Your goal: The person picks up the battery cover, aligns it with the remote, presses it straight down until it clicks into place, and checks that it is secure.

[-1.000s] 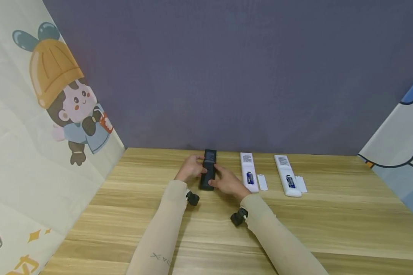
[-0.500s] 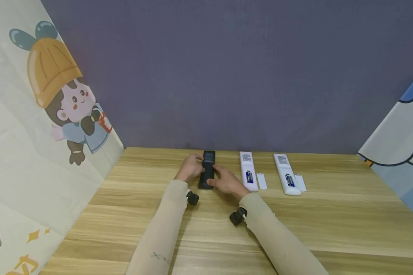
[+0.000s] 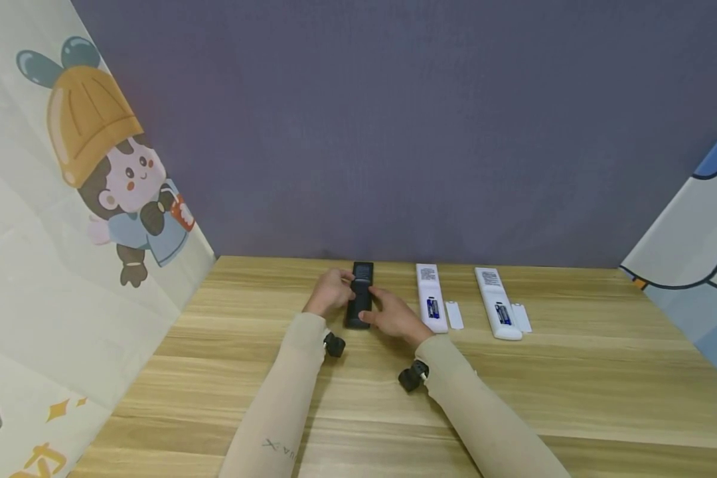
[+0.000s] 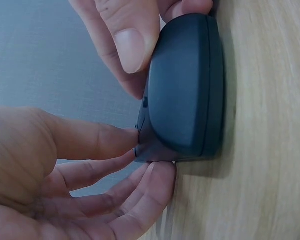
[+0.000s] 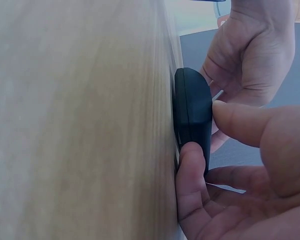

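Fingers (image 4: 97, 140) of left hand (image 3: 332, 291) and right hand (image 3: 396, 316), part-curled, pinch black remote (image 3: 360, 305). Nearest white remote (image 3: 428, 286) lies at its three o'clock.

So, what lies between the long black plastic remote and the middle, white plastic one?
In the head view, the right hand, touching the black remote, and some bare wood-grain tabletop.
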Demonstrator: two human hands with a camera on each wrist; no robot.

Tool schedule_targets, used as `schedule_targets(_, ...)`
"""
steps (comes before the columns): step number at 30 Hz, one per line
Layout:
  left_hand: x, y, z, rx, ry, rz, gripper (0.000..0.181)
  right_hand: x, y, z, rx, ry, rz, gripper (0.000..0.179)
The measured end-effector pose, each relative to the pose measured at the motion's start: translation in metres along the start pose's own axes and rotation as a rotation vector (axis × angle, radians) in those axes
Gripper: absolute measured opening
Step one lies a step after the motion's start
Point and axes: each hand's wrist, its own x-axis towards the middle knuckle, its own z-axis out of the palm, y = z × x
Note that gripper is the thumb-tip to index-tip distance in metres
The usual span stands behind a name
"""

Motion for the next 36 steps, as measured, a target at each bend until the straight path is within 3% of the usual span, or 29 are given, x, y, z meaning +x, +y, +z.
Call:
schedule_targets(12, 0.0, 0.003, 0.003, 0.036, 0.011, 0.016, 0.043, 0.001, 0.001, 0.0, -0.037, 0.024, -0.025, 0.071)
schedule_targets(24, -0.001, 0.0, 0.003, 0.025, 0.009, 0.022, 0.046, 0.0, -0.001, 0.001, -0.045, 0.023, 0.009, 0.073)
schedule_targets(27, -0.001, -0.001, 0.004, 0.03, 0.022, 0.036, 0.046, -0.002, -0.004, -0.002, -0.02, -0.014, 0.013, 0.071)
schedule_targets(31, -0.001, -0.002, 0.004, 0.033, 0.033, 0.053, 0.047, -0.005, -0.007, -0.011, 0.089, -0.072, 0.027, 0.064)
schedule_targets(36, 0.0, -0.001, 0.005, 0.042, 0.033, 0.069, 0.05, -0.011, -0.014, -0.029, 0.136, -0.089, 0.004, 0.052)
